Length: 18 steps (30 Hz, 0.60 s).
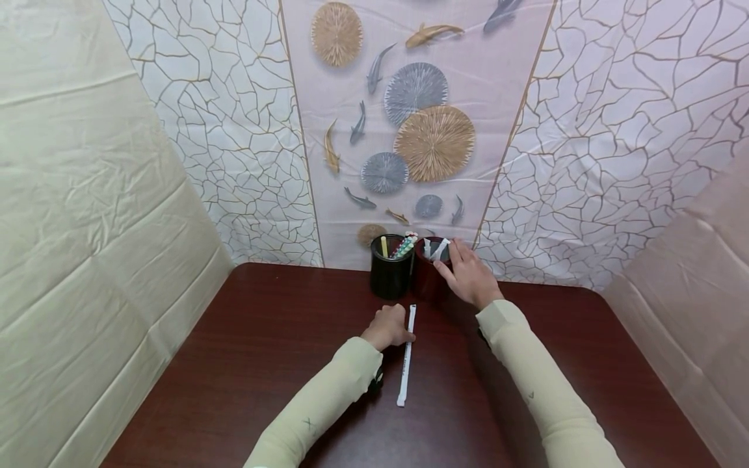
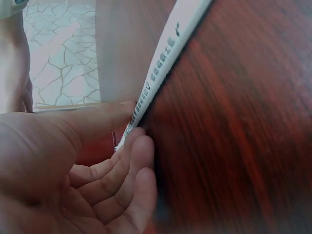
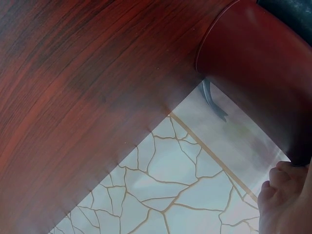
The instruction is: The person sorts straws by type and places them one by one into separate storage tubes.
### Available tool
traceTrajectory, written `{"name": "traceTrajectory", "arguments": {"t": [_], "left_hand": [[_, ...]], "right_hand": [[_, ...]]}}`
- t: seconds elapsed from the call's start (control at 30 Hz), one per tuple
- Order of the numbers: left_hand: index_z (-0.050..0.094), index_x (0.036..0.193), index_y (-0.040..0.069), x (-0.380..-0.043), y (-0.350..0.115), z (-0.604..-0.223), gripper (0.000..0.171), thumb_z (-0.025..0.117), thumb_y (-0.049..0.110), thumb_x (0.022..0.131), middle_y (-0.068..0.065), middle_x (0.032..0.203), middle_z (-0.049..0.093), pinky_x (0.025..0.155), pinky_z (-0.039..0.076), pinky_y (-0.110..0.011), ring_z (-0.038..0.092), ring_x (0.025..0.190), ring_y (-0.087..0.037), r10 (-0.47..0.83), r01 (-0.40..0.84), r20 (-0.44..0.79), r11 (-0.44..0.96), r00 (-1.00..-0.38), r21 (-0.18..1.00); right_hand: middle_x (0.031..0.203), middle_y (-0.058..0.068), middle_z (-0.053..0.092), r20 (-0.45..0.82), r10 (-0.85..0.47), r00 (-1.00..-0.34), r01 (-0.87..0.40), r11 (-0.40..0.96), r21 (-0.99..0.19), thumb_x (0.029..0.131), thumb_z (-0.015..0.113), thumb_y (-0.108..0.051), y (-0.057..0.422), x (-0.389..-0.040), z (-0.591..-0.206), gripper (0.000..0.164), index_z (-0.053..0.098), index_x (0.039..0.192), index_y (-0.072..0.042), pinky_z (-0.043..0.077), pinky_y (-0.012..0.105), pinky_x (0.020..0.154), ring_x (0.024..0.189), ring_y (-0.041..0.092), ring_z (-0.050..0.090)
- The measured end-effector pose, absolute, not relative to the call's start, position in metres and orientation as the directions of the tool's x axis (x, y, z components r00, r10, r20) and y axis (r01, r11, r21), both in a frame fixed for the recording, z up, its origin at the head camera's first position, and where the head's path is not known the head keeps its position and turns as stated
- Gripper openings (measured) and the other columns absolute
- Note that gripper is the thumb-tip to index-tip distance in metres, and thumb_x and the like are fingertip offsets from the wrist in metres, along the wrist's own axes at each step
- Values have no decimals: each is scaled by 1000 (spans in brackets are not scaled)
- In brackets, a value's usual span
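On the table lies a white paper-wrapped straw [image 1: 406, 357], printed with small dark characters, pointing away from me. My left hand [image 1: 389, 327] is at its far half; in the left wrist view the thumb and index finger [image 2: 137, 139] pinch the straw from both sides, the other fingers curled beside it. A dark red cup [image 1: 427, 283] stands at the back with white wrapped pieces [image 1: 439, 249] in it. My right hand [image 1: 470, 276] grips this cup by its rim, thumb in front and fingers on the right side. The right wrist view shows only part of that hand.
Left of the red cup and close against it stands a black cup [image 1: 389, 276] with a yellow straw [image 1: 383, 246] and several patterned sticks [image 1: 405, 246]. A patterned cloth [image 1: 433, 143] hangs directly behind the brown table [image 1: 263, 364]. Beige panels flank both sides.
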State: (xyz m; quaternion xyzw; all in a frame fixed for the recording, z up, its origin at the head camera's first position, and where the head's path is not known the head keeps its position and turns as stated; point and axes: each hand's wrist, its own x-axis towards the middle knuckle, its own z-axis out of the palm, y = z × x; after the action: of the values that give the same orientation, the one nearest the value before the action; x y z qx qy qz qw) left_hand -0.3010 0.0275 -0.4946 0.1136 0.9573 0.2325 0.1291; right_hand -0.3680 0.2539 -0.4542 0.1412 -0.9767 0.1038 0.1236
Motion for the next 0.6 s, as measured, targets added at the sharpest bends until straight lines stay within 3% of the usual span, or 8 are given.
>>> {"name": "traceTrajectory", "arguments": {"t": [0.6], "left_hand": [[68,78,6,-307,26,-495,25,81,21,93,-6,71,68,68,55,-32,63,84,-28,262,106,-251,857,-932,504]], "right_hand": [[174,27,20,248,-242,-938,-290,940,-180,112,31,-58,254,-368,-454,84,20,166,6,29,60,129,160,46,25]]}}
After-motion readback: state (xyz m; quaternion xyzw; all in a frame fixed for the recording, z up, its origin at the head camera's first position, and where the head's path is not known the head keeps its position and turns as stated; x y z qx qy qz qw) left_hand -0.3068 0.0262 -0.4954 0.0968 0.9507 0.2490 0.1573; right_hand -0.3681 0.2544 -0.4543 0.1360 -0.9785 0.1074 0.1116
